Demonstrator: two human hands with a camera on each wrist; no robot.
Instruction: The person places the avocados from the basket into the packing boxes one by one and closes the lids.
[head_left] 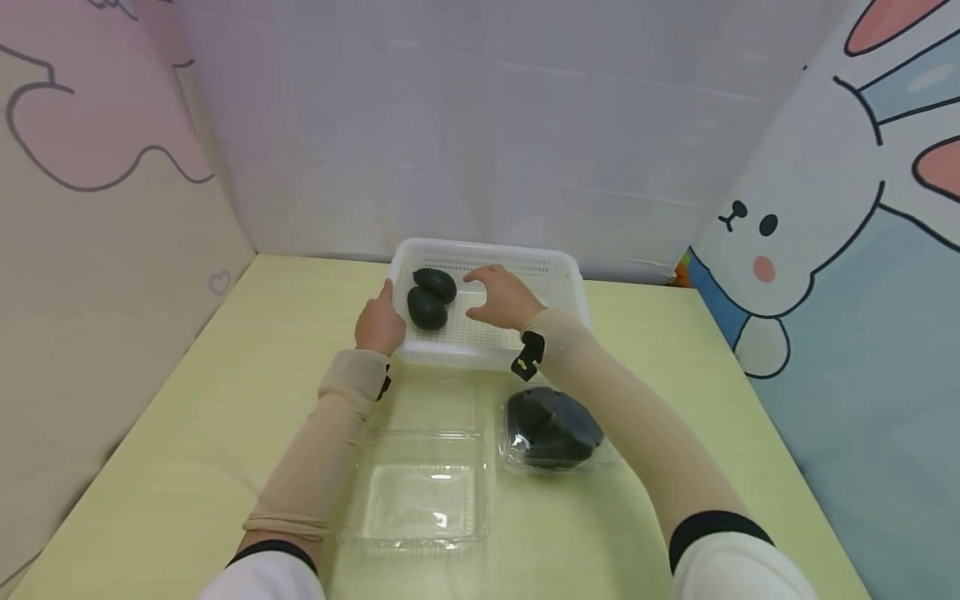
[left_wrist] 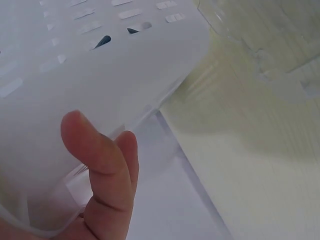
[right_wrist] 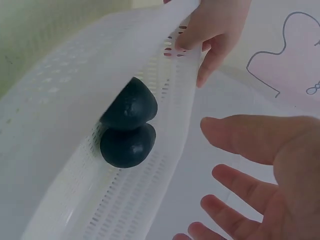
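Two dark green, egg-shaped fruits that look like avocados (head_left: 428, 308) lie together in the left part of a white perforated plastic basket (head_left: 480, 357). My left hand (head_left: 381, 323) grips the basket's left rim, with the thumb on the inner side in the right wrist view. Over the basket, to the right of the fruits, hovers my right hand (head_left: 504, 298). Its thumb and fingers (right_wrist: 240, 182) are spread apart and hold nothing. The right wrist view shows the two fruits (right_wrist: 129, 145) touching each other near the basket wall.
In front of the basket a clear plastic clamshell box (head_left: 420, 500) lies open. To its right stands another clear box (head_left: 517, 454) with dark fruits inside. Both rest on a pale yellow table (head_left: 187, 467). A white wall covering (head_left: 480, 125) rises close behind the basket.
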